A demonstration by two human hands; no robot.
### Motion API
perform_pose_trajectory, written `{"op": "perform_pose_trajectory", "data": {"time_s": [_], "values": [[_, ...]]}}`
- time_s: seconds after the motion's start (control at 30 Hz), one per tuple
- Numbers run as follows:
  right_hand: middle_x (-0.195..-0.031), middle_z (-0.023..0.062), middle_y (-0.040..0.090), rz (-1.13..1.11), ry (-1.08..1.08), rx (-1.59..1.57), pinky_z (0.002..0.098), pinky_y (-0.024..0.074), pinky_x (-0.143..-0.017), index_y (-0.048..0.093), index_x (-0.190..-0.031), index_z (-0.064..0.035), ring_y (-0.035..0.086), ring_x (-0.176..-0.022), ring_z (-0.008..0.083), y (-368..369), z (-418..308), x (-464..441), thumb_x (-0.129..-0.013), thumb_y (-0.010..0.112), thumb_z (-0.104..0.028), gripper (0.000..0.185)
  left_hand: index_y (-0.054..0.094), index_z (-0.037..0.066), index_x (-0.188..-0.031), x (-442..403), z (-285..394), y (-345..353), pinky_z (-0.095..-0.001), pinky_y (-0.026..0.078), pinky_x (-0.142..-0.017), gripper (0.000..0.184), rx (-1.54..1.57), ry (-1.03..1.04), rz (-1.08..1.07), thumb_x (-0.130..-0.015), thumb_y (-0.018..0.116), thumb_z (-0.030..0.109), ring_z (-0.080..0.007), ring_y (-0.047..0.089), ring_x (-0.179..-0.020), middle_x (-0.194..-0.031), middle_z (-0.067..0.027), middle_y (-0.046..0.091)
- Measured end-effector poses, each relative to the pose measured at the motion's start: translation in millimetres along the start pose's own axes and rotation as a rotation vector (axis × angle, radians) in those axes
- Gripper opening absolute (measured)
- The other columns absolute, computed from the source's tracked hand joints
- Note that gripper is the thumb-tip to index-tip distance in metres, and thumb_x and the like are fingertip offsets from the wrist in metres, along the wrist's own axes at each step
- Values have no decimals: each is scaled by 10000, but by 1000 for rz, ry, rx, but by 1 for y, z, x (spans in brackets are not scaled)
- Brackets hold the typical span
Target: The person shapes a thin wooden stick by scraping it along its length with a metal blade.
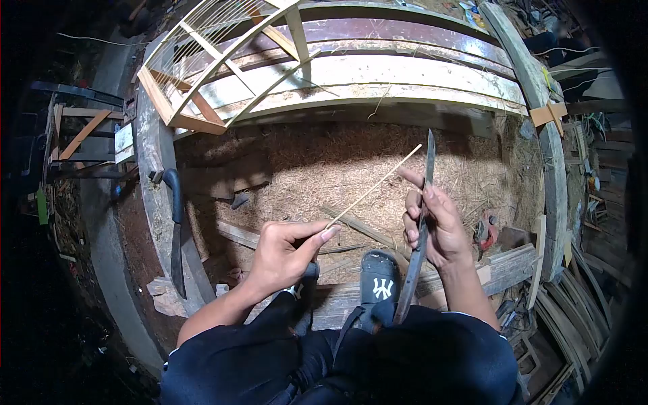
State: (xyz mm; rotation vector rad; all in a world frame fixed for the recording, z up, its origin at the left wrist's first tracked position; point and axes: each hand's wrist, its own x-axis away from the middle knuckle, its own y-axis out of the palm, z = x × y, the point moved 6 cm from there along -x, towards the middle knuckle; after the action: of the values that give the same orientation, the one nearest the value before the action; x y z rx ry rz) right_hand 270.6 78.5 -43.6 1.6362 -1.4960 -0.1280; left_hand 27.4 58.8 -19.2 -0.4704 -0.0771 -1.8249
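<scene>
Between the thumb and fingers of my left hand [290, 253] is one end of a thin wooden stick [374, 185], which slants up to the right. My right hand [439, 223] is wrapped round a long dark knife [418, 250] with its narrow blade pointing up. The free tip of the stick is near the blade; whether they touch I cannot tell. Above my left hand, a curved wooden frame strung with thin strips [214, 64] leans on the pale planks [412, 71].
A large blade with a dark handle [176, 202] hangs at the left beam [152, 135]. Shavings [304, 169] cover the ground. A red tool [484, 229] lies right of my right hand. My shoe [379, 277] is below, and curved wooden strips [567, 324] are stacked at lower right.
</scene>
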Motion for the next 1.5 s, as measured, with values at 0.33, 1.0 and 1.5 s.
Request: {"op": "perform_pose_trajectory", "data": {"time_s": [0.33, 1.0, 1.5], "values": [[-819, 29, 536, 139, -71, 6, 216, 526, -395, 434, -1410, 72, 580, -523, 89, -40, -30, 1, -1098, 432, -399, 565, 756, 3, -1165, 0, -7, 0, -206, 420, -529, 223, 88, -135, -10, -978, 696, 109, -20, 536, -600, -736, 10, 685], [-862, 122, 558, -206, 76, -67, 223, 436, -510, 447, -1301, 7, 513, -551, 120, -4, 32, 36, -1101, 314, -504, 565, 658, -16, -1324, -3, 0, 3, -239, 469, -708, 319, 229, -179, -130, -1049, 591, 132, -48, 532, -776, -821, 10, 630], [-745, 123, 581, -144, -645, 1158, 336, 479, -633, 565, -1458, -66, 557, -642, 195, 46, 23, 16, -955, 661, -101, 513, 694, -31, -1222, -4, -10, 3, -207, 400, -573, 259, 255, -129, -113, -1024, 621, 119, -29, 509, -660, -811, -8, 668]]}}
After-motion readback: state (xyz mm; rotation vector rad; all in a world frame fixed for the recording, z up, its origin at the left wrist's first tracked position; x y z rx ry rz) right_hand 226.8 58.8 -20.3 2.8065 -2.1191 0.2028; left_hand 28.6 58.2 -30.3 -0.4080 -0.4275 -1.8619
